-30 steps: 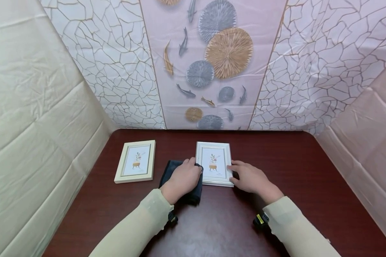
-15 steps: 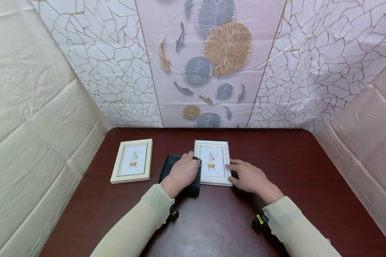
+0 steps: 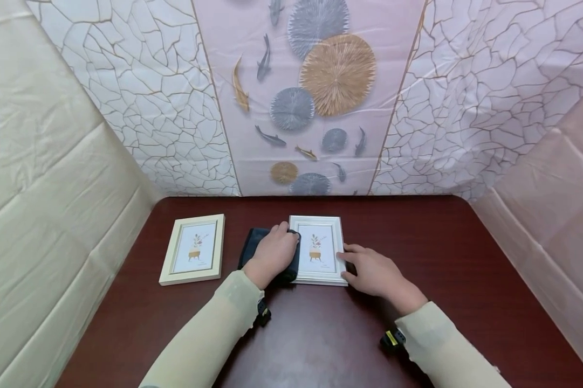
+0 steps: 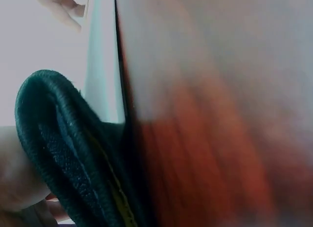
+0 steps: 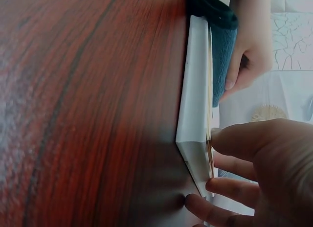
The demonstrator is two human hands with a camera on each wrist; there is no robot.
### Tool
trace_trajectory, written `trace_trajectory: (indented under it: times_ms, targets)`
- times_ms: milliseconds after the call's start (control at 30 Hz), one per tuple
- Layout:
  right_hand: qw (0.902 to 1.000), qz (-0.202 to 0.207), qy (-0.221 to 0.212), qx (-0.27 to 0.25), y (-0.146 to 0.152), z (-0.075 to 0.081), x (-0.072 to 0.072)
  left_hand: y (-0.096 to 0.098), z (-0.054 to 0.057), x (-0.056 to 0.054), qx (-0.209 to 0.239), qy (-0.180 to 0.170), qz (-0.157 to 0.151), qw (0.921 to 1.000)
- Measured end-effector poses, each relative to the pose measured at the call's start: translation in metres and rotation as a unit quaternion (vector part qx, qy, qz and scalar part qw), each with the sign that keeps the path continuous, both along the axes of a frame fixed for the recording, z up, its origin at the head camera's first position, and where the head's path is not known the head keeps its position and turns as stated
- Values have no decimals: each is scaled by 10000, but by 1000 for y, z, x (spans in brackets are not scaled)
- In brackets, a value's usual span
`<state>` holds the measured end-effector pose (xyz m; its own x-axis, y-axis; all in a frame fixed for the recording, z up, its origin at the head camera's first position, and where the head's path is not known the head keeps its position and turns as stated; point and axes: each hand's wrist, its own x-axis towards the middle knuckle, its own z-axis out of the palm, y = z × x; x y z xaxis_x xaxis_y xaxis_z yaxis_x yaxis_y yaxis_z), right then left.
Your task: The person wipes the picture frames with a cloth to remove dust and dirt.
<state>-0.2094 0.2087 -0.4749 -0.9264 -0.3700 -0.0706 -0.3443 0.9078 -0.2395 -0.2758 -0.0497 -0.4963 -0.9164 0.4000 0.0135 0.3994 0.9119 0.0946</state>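
Observation:
A white picture frame (image 3: pixel 315 279) with a potted-plant print lies face up on the table. My left hand (image 3: pixel 274 250) grips a folded dark blue cloth (image 3: pixel 253 242) over the frame's left edge. The cloth's thick rolled border (image 4: pixel 46 109) fills much of the left wrist view, lying against the frame's pale side (image 4: pixel 105 65). At the frame's right edge, my right hand (image 3: pixel 376 272) holds the near corner. In the right wrist view its thumb presses the top rim, and its curved fingers (image 5: pixel 234 190) lie along the side, one tip down by the table.
A cream picture frame (image 3: pixel 191 276) with a similar print lies to the left on the dark red-brown table (image 3: pixel 310 345). Patterned cloth (image 3: pixel 340 75) hangs behind the table's far edge. Pale fabric walls (image 3: pixel 43 215) stand along both sides.
My left hand has slid the cloth away from me along the white frame's left edge. The right hand stays at the frame's near right corner. The head view has shifted slightly.

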Motion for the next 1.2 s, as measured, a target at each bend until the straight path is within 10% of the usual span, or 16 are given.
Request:
trace_trajectory:
  times_ms: [600,1200]
  targets:
    - [9999,31,-36,123,3,2,2,5,2,-27,211,-29,256,9994]
    - [9998,-118,-171,33,8,0,-1,6,8,-18,561,-400,377,9969]
